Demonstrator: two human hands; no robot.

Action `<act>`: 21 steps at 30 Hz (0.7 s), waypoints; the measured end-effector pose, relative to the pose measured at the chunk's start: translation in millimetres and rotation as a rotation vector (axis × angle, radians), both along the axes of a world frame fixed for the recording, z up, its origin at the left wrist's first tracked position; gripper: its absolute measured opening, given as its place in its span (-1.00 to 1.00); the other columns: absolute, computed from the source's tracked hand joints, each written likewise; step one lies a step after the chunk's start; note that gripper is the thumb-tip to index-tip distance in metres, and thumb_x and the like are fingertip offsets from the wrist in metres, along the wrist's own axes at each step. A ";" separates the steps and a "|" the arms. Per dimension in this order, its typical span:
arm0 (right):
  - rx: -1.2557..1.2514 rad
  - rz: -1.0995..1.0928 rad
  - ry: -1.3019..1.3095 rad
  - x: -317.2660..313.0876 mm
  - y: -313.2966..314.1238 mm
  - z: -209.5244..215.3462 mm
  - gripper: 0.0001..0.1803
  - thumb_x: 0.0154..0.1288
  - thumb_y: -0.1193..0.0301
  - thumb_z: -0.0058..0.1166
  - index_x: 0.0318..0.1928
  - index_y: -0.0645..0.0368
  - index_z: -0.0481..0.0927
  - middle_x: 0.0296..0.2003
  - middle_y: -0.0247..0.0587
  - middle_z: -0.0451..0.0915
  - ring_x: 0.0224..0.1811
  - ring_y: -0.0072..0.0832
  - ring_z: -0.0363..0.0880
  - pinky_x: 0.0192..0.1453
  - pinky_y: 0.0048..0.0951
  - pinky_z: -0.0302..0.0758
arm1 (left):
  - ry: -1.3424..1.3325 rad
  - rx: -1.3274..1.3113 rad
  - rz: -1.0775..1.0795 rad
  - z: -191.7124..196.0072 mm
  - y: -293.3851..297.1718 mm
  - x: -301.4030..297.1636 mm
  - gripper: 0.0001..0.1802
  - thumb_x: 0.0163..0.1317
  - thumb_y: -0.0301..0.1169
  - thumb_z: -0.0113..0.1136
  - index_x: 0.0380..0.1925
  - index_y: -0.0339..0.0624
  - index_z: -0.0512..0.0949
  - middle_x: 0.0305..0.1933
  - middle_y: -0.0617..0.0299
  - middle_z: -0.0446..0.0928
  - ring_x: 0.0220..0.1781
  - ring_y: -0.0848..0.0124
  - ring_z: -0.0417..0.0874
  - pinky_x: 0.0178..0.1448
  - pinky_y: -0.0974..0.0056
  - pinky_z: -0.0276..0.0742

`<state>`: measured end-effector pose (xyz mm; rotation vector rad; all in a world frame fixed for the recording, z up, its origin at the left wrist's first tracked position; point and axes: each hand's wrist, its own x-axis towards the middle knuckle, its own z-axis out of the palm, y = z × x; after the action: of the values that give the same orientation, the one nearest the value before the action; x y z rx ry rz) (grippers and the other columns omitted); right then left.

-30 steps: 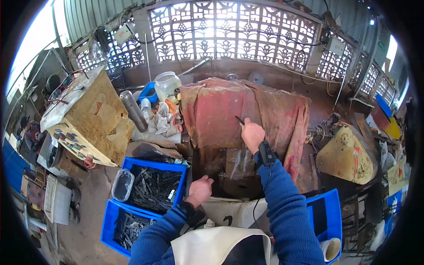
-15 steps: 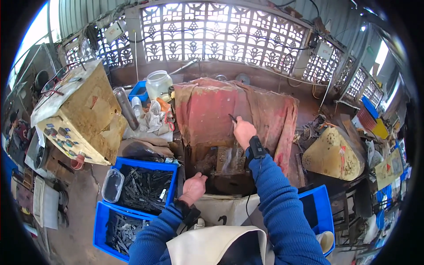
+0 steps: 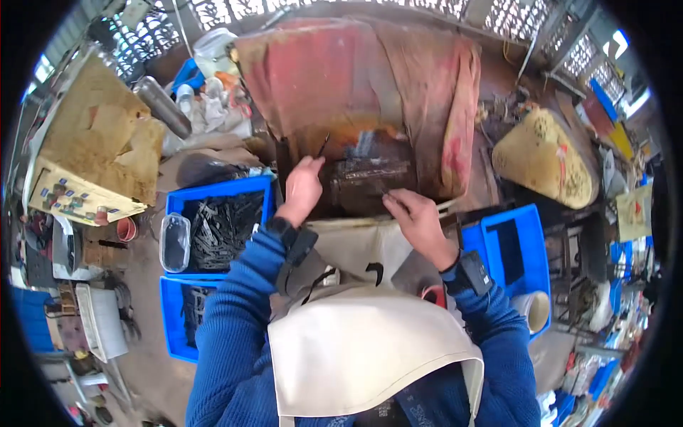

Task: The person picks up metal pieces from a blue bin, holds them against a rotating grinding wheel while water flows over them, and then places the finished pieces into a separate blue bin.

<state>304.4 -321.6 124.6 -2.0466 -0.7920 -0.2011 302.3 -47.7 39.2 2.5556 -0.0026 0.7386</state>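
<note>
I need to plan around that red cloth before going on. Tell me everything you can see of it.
The red cloth is a large, faded, stained sheet, rust-brown in patches, with folds and creases. It is draped over a bulky shape on the workbench, its right edge hanging in a fold. At its lower front a dark, grimy block shows below it. The left hand and right hand work at that block, just under the cloth's lower edge.
</note>
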 end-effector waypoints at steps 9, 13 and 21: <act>-0.191 0.149 0.258 -70.7 -60.2 -49.8 -0.78 0.10 0.44 0.25 -0.18 0.02 0.66 -0.35 -0.12 0.63 -0.32 -0.10 0.63 -0.25 -0.23 0.57 | 0.306 0.309 -0.230 -24.6 -30.1 14.1 -0.78 0.04 -0.59 0.07 -0.31 -0.24 0.63 -0.29 -0.08 0.57 -0.20 -0.05 0.64 -0.12 0.02 0.59; -0.183 0.201 0.239 -74.3 -66.3 -56.6 -0.79 0.11 0.44 0.26 -0.19 0.05 0.67 -0.40 -0.13 0.61 -0.36 -0.16 0.63 -0.28 -0.26 0.56 | 0.414 0.409 -0.288 -40.5 -29.2 22.9 -0.87 0.06 -0.53 0.09 -0.41 -0.24 0.62 -0.30 -0.12 0.59 -0.21 -0.06 0.65 -0.12 0.00 0.59; -0.151 0.229 0.602 -41.6 -62.4 -35.6 -0.81 0.27 0.30 0.19 -0.17 0.10 0.66 -0.49 -0.14 0.58 -0.40 -0.31 0.64 -0.34 -0.35 0.52 | 0.540 0.418 -0.297 -71.6 -24.7 36.8 -0.87 0.09 -0.45 0.11 -0.53 -0.23 0.61 -0.37 -0.13 0.61 -0.23 -0.05 0.65 -0.11 -0.02 0.57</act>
<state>262.8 -384.0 88.9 -1.9730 -0.6596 0.5941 339.1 -72.4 -32.5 2.9729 -0.3859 -0.0899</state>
